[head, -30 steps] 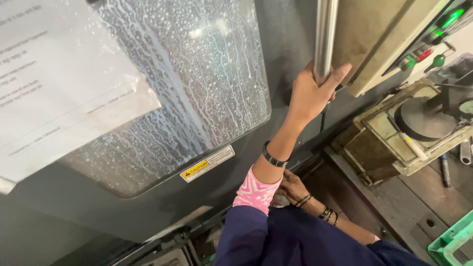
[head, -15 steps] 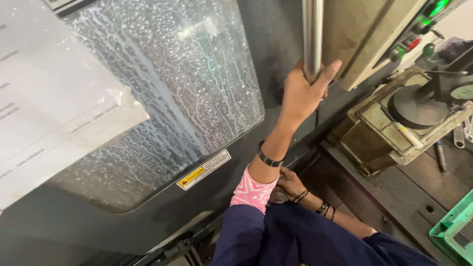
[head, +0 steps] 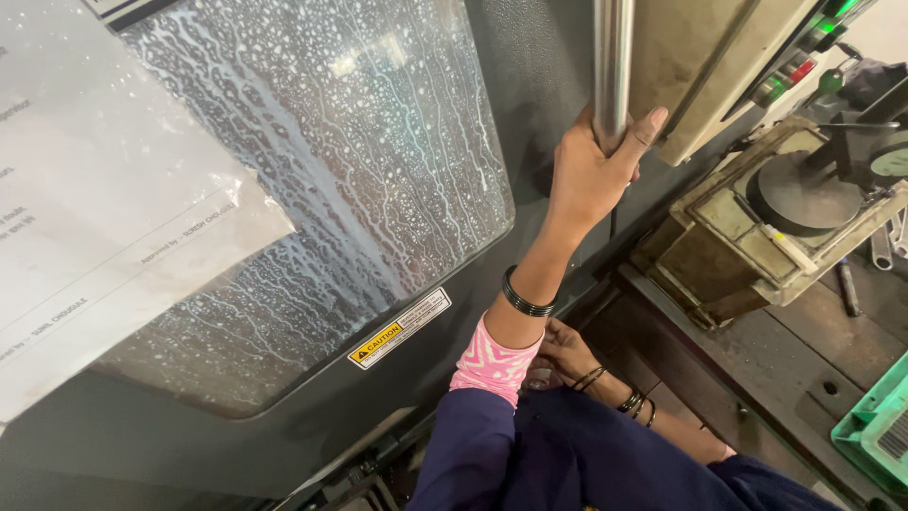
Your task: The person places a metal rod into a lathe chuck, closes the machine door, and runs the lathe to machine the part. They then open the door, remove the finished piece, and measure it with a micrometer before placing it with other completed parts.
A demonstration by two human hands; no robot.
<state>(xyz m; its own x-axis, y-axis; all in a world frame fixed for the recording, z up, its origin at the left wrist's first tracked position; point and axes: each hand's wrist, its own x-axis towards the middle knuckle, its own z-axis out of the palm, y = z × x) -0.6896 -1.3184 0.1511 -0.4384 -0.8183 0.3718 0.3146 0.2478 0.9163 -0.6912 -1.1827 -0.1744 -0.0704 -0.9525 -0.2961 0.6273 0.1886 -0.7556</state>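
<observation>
Near: right hand (head: 567, 352), bangles at wrist, low beneath other forearm, mostly hidden by dark blue sleeve (head: 530, 454); cannot tell whether open or closed. Left hand (head: 591, 170) raised, fingers wrapped tight round steel door handle (head: 612, 66), likely grip for sliding door. Handle at right edge of dark machine door (head: 530, 114). Wet, droplet-streaked window (head: 322, 189) left of it. Green crate (head: 875, 426) at worn bench's lower right corner.

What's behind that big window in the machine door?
The window is coated with white droplets and runs of liquid, so only murky grey shows through; the machine's inside cannot be made out. A sheet of paper covers its left part. The left hand holds the steel handle bar beside it.
</observation>
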